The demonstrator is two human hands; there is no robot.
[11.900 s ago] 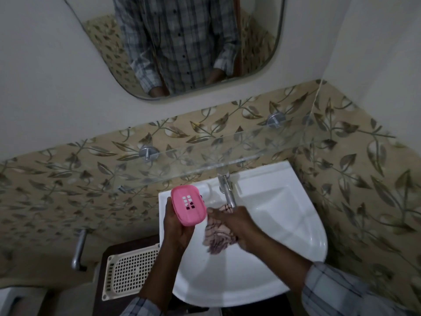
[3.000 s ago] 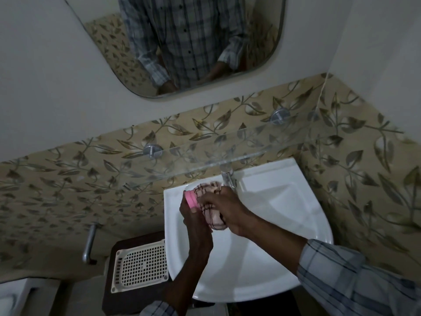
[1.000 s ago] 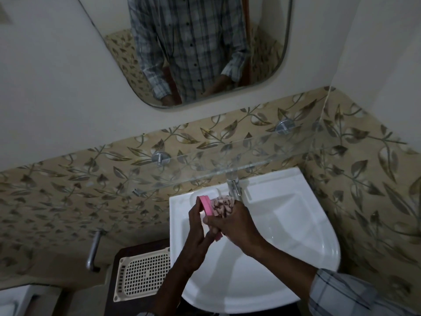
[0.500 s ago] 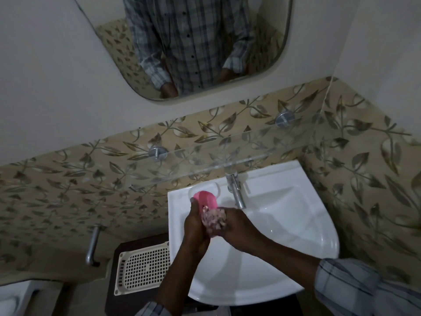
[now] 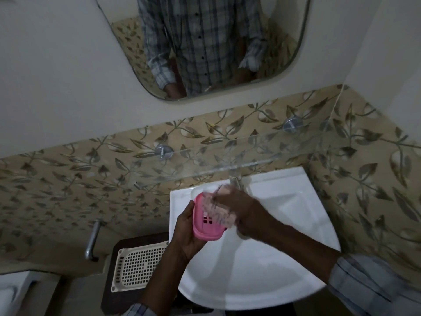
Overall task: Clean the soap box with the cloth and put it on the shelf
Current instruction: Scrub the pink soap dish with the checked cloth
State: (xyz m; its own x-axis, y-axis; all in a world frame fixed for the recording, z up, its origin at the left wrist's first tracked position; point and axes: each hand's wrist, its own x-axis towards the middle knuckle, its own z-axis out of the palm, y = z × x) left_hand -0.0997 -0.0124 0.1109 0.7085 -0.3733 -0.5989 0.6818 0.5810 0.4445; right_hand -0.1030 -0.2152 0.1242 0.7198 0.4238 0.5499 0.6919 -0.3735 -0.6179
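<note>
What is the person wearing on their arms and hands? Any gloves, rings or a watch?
Both hands are bare: no gloves on the left hand or the right hand, which is motion-blurred. No ring or watch shows. The forearms are uncovered; a light checked shirt with dark lines has its sleeves pushed up, the right sleeve bunched near the elbow, the left cuff just in view.

Head camera: you're looking forward and steeply down from head height, wide angle.
Facing: straight at the wall, mirror point(image 5: 205, 42) up top, glass shelf point(image 5: 227, 153) mid-frame.
Nearness: close in, your hands work just below over the sink point(image 5: 262, 270).
Shared views: there's only this one view.
</note>
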